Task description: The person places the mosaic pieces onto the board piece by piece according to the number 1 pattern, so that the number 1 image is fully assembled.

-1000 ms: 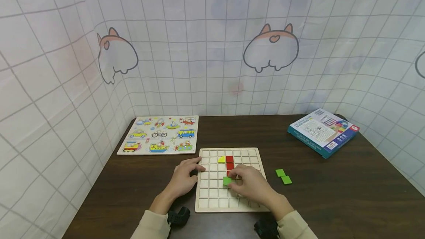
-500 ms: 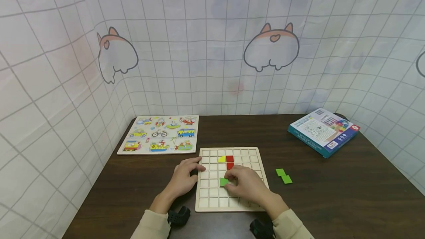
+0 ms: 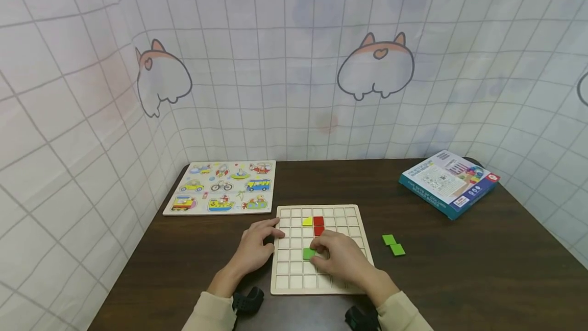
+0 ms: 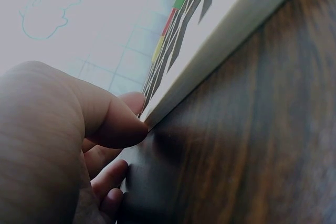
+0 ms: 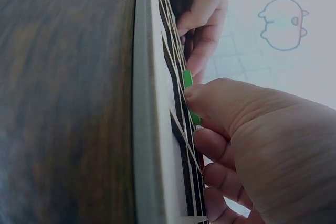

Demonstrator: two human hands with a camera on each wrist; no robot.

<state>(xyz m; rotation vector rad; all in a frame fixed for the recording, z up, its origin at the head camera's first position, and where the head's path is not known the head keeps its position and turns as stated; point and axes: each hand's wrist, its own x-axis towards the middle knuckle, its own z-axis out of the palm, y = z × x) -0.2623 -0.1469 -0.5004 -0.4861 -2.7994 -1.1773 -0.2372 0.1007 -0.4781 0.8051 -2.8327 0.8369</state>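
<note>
A pale board with a square grid [image 3: 294,282] lies on the dark table. My left hand [image 3: 252,246] rests along its left edge, the index finger over the rim and the thumb [image 4: 121,124] against the side. My right hand [image 3: 342,254] pinches a green square tile [image 3: 309,254] between thumb and fingers, low over the middle of the grid; the tile [image 5: 195,116] shows past the thumb in the right wrist view. Above it on the board lie red square tiles [image 3: 318,221] in a column, the lower part hidden by my fingers, and a yellow quarter-round tile [image 3: 307,221] beside the top one.
Two green square tiles [image 3: 389,239] lie on the table right of the board. A picture puzzle board [image 3: 229,175] with vehicles stands at the back left. A blue and white box [image 3: 447,183] lies at the back right. A gridded curtain [image 3: 294,116] surrounds the table.
My right hand has moved slightly left and toward me with the green tile, which now lies lower in the grid. The left hand has stayed at the board's edge.
</note>
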